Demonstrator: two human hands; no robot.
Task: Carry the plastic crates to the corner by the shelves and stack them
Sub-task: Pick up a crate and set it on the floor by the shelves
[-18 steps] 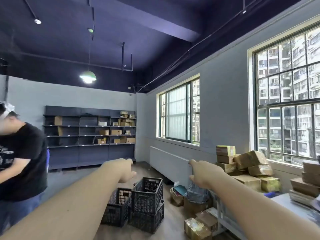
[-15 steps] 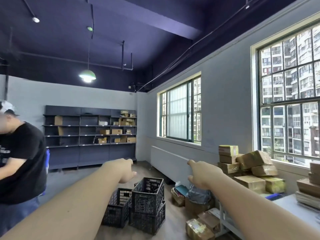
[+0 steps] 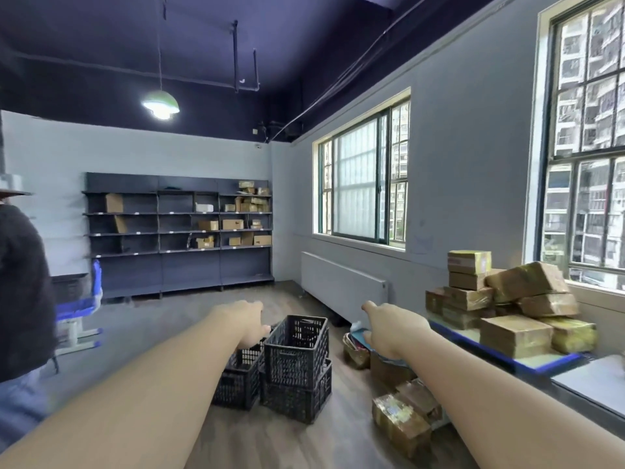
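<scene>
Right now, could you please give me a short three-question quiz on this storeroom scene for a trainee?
1. True or false: the left hand and right hand each grip a crate.
2. How many black crates show on the floor? A) one B) three C) six
3. Fill in: the taped cardboard boxes pile on a table under the ____.

Key: 1 false, both reach forward holding nothing; 2 B, one sits atop another, a third beside them; 3 window.
</scene>
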